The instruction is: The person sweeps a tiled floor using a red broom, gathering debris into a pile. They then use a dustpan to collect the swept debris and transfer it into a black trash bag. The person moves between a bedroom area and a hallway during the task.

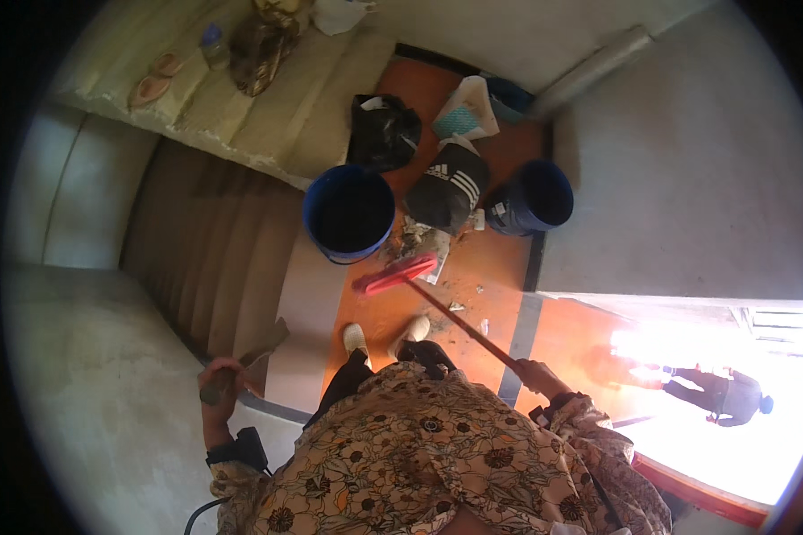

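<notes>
My right hand (539, 377) is closed around the wooden handle of a push broom (401, 274); its red head rests over the floor in front of my shoes. At the left, my left hand (221, 384) grips a scraper-like tool (265, 348) with a flat, worn blade; what exactly it is I cannot tell. Debris (411, 234) and a pale flat piece lie on the orange floor just beyond the broom head. Small bits (456, 306) are scattered beside the handle.
Two blue buckets (349, 212) (542, 196) flank a black drawstring bag (450, 184). Behind stand a black plastic bag (383, 132) and a white-and-teal sack (467, 112). Stairs (214, 247) descend at left; sandals (152, 87) and a bottle (214, 47) sit on upper steps. A person (729, 394) is outside, right.
</notes>
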{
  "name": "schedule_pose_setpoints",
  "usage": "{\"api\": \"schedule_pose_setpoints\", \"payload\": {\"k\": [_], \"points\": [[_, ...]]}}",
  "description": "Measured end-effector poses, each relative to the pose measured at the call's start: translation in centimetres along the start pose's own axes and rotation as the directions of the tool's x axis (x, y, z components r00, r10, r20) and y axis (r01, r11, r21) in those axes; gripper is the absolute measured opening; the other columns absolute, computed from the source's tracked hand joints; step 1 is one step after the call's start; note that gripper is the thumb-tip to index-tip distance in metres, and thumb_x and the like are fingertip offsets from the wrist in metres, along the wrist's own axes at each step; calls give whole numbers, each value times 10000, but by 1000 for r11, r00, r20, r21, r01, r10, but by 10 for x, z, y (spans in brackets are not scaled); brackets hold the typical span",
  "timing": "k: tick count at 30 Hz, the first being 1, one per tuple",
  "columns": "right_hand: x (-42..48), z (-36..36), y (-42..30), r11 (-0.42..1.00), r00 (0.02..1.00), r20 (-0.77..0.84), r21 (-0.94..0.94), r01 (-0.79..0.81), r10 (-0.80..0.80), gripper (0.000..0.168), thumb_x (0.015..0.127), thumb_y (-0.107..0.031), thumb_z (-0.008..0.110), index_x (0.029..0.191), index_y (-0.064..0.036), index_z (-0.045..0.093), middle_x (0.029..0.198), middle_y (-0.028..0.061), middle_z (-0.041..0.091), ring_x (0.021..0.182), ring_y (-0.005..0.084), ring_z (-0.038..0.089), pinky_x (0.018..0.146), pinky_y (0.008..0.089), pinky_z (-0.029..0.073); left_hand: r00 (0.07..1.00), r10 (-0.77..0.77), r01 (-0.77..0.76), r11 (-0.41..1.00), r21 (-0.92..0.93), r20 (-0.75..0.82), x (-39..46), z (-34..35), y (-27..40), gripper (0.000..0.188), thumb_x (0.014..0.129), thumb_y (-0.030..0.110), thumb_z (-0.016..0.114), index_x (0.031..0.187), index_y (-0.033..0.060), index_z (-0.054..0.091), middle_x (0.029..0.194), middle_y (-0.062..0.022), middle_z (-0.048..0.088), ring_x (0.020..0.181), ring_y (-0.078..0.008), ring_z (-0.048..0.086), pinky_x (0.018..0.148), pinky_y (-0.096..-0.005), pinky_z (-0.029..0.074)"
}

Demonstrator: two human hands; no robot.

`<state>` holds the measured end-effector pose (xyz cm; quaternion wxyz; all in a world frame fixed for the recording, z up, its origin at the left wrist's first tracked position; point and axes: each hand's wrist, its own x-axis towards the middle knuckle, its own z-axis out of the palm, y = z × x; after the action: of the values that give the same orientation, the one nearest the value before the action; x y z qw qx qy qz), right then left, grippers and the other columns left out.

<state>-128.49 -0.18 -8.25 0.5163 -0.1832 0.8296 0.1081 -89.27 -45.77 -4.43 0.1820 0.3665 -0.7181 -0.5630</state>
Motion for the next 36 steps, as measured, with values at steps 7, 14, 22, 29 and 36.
{"api": "schedule_pose_setpoints", "payload": {"k": [7, 14, 22, 29, 36], "points": [[46, -27, 73, 990, 976, -203, 99, 104, -82, 302, 915, -288, 399, 1074, -63, 523, 705, 101, 579, 565, 265, 602, 477, 383, 503, 1000, 7, -7, 1000, 23, -7, 52, 15, 8, 156, 728, -50, 602, 839, 51, 561, 833, -17, 564, 809, -119, 533, 730, -264, 435], [58, -81, 103, 543, 987, 102, 825, -153, 123, 313, 909, -376, 419, 897, -79, 519, 573, 5, 444, 407, 96, 397, 361, 240, 315, 997, 59, -56, 997, 61, -54, 73, 71, 36, 212, 720, -49, 601, 890, 72, 567, 839, -21, 569, 839, -127, 541, 757, -271, 437], [115, -181, 67, 376, 976, -147, 905, 199, -164, 399, 901, -435, 458, 1052, -78, 551, 581, -15, 442, 428, 61, 409, 382, 205, 325, 973, -51, 82, 988, 132, -227, 94, 105, 88, 251, 686, 26, 656, 916, 54, 559, 851, -40, 582, 830, -153, 552, 804, -289, 436], [168, -273, 27, 87, 892, -341, 921, 380, -296, 349, 902, -408, 462, 1036, -90, 518, 612, -28, 420, 463, 59, 382, 415, 199, 311, 942, -151, 162, 987, 11, -299, 90, 133, 116, 238, 658, 48, 660, 878, 56, 567, 851, -40, 580, 853, -160, 544, 828, -300, 419], [110, -242, 117, 22, 941, -224, 971, 238, -254, 382, 913, -422, 421, 1147, -129, 494, 609, -27, 421, 463, 49, 376, 425, 192, 315, 914, -73, 115, 990, 84, -399, 71, 133, 132, 184, 690, 31, 626, 863, 53, 568, 829, -30, 570, 824, -155, 543, 794, -293, 422]]}}
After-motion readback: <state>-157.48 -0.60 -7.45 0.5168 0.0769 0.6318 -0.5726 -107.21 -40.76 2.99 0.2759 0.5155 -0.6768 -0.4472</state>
